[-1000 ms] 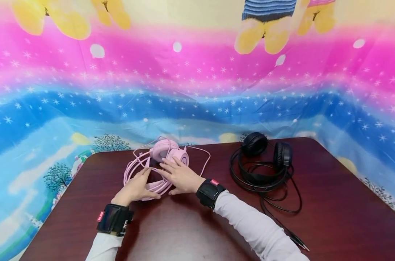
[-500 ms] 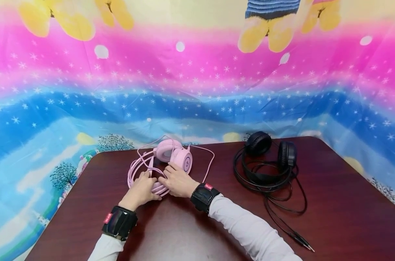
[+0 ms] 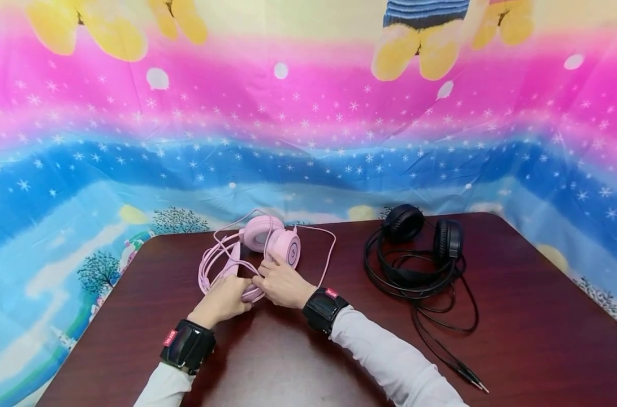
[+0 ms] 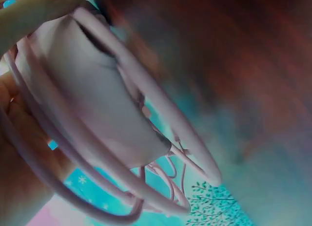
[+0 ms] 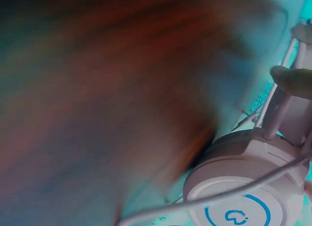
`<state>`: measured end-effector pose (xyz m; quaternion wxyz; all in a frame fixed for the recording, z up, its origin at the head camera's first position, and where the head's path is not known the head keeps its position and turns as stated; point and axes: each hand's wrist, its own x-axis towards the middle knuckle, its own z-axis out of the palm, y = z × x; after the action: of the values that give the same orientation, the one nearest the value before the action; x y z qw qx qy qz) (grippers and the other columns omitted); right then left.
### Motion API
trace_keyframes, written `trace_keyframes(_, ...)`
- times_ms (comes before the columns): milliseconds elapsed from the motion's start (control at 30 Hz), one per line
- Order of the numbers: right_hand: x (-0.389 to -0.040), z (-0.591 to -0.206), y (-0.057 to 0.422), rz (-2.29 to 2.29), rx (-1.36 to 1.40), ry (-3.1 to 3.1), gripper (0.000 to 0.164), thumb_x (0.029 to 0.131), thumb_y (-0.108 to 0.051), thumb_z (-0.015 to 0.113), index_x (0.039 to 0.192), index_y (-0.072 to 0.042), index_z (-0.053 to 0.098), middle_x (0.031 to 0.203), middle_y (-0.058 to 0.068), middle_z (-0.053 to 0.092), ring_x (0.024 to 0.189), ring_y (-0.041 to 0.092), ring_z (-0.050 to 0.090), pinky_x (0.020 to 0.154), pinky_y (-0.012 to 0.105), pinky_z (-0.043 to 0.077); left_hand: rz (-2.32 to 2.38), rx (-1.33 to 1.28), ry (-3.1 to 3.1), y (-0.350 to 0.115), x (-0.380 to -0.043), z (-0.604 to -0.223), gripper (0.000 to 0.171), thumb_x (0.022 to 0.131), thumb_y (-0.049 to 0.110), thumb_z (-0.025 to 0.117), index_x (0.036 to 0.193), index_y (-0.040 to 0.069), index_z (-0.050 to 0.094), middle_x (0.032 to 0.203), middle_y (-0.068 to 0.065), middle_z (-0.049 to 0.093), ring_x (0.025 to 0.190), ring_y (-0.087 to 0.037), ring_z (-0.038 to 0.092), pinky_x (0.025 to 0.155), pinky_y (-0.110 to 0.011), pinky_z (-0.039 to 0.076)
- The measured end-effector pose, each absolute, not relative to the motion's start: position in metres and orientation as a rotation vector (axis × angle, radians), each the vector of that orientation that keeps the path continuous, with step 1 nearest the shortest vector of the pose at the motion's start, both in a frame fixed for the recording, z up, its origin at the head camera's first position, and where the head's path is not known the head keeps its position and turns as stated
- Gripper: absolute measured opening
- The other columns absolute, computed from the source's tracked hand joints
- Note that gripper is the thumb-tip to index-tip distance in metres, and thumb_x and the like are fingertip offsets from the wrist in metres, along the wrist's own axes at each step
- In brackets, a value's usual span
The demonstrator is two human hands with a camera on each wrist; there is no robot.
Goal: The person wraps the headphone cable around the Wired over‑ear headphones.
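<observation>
A pair of pink headphones (image 3: 286, 246) lies at the table's back left, its pink cable (image 3: 206, 270) looped in coils around the headband. My left hand (image 3: 224, 299) grips the near side of the headband together with the coils. In the left wrist view several strands of cable (image 4: 105, 172) cross the wide headband (image 4: 97, 104) between fingers and thumb. My right hand (image 3: 284, 284) holds the headband's right side with curled fingers, just in front of the ear cup (image 5: 243, 197). A fingertip (image 5: 290, 82) lies over the band and cable in the right wrist view.
Black headphones (image 3: 448, 240) with a coiled black cable (image 3: 389, 291) lie to the right on the dark red table (image 3: 298, 362). Their cable's plug end (image 3: 471, 376) reaches toward the front edge. A printed cloth (image 3: 308, 152) hangs behind the table and along its sides.
My right hand's spread fingers have come down off the ear cup and curled at the headband. My left hand has moved slightly right, closing around the headband and coils.
</observation>
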<state>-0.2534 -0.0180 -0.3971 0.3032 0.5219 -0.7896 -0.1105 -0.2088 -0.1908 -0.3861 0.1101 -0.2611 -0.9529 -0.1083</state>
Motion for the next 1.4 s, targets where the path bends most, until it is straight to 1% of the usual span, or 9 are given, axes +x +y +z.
trace_keyframes(300, -0.252, -0.391, 0.001, -0.123, 1.318, -2.085, 0.015, 0.077, -0.023, 0.072, 0.087, -0.018, 0.063, 0.086, -0.003, 0.059, 0.093, 0.016, 0.055, 0.104, 0.050, 0.029, -0.201, -0.906, -2.540, -0.178, -0.212, -0.378, 0.033, 0.060, 0.008, 0.083, 0.065, 0.011, 0.051, 0.057, -0.002, 0.053, 0.055, -0.024, 0.058, 0.051, -0.037, 0.040)
trace_keyframes(533, -0.240, -0.387, 0.019, -0.081, 1.332, -2.055, 0.020, 0.074, -0.025, 0.075, 0.084, -0.016, 0.061, 0.084, -0.003, 0.057, 0.091, 0.017, 0.056, 0.102, 0.054, 0.030, -0.171, -0.968, -2.455, -0.167, -0.202, -0.379, 0.032, 0.060, 0.010, 0.084, 0.066, 0.012, 0.052, 0.060, -0.002, 0.057, 0.057, -0.023, 0.058, 0.054, -0.037, 0.041)
trace_keyframes(700, -0.234, -0.379, 0.034, -0.046, 1.365, -2.044, 0.026, 0.072, -0.030, 0.077, 0.085, -0.016, 0.060, 0.085, -0.002, 0.057, 0.092, 0.017, 0.055, 0.102, 0.054, 0.030, -0.154, -1.029, -2.351, -0.159, -0.197, -0.379, 0.033, 0.058, 0.010, 0.084, 0.068, 0.010, 0.053, 0.062, -0.002, 0.059, 0.059, -0.022, 0.057, 0.057, -0.036, 0.039)
trace_keyframes(900, -0.231, -0.362, 0.052, 0.009, 1.397, -2.044, 0.024, 0.075, -0.034, 0.075, 0.085, -0.016, 0.063, 0.086, -0.003, 0.057, 0.093, 0.017, 0.054, 0.102, 0.051, 0.032, -0.140, -1.094, -2.223, -0.152, -0.195, -0.376, 0.034, 0.056, 0.008, 0.084, 0.067, 0.009, 0.052, 0.061, -0.002, 0.055, 0.060, -0.021, 0.055, 0.062, -0.034, 0.038)
trace_keyframes(1033, -0.235, -0.356, 0.061, 0.098, 1.410, -2.040, 0.037, 0.077, -0.041, 0.074, 0.098, -0.012, 0.066, 0.100, 0.003, 0.058, 0.100, 0.022, 0.052, 0.099, 0.046, 0.035, -0.139, -1.119, -2.199, -0.152, -0.193, -0.372, 0.033, 0.057, 0.007, 0.083, 0.068, 0.010, 0.052, 0.061, -0.001, 0.054, 0.061, -0.020, 0.055, 0.065, -0.034, 0.038)
trace_keyframes(1100, -0.237, -0.355, 0.068, 0.183, 1.360, -2.097, 0.053, 0.075, -0.047, 0.074, 0.110, -0.009, 0.064, 0.115, 0.011, 0.055, 0.111, 0.028, 0.049, 0.101, 0.049, 0.033, -0.134, -1.127, -2.181, -0.152, -0.191, -0.371, 0.034, 0.056, 0.006, 0.083, 0.067, 0.010, 0.051, 0.060, -0.001, 0.054, 0.061, -0.019, 0.054, 0.065, -0.034, 0.038)
trace_keyframes(1200, -0.240, -0.357, 0.079, 0.419, 1.206, -2.273, 0.070, 0.072, -0.047, 0.077, 0.126, -0.006, 0.057, 0.135, 0.022, 0.043, 0.127, 0.038, 0.038, 0.104, 0.057, 0.025, -0.126, -1.137, -2.145, -0.153, -0.188, -0.370, 0.035, 0.056, 0.006, 0.083, 0.067, 0.010, 0.050, 0.059, 0.000, 0.052, 0.061, -0.019, 0.052, 0.065, -0.034, 0.037)
trace_keyframes(1300, -0.240, -0.360, 0.087, 0.792, 0.957, -2.457, 0.073, 0.081, -0.037, 0.072, 0.136, 0.000, 0.044, 0.141, 0.026, 0.035, 0.131, 0.041, 0.032, 0.105, 0.056, 0.025, -0.128, -1.144, -2.109, -0.154, -0.186, -0.370, 0.035, 0.056, 0.004, 0.082, 0.066, 0.010, 0.049, 0.058, 0.000, 0.050, 0.060, -0.019, 0.049, 0.065, -0.033, 0.037)
trace_keyframes(1400, -0.238, -0.360, 0.086, 1.140, 0.671, -2.515, 0.069, 0.088, -0.030, 0.065, 0.139, 0.006, 0.036, 0.135, 0.028, 0.041, 0.126, 0.040, 0.040, 0.102, 0.052, 0.032, -0.117, -1.158, -2.076, -0.154, -0.185, -0.371, 0.033, 0.056, 0.001, 0.080, 0.064, 0.010, 0.049, 0.058, 0.000, 0.048, 0.059, -0.018, 0.048, 0.063, -0.032, 0.037)
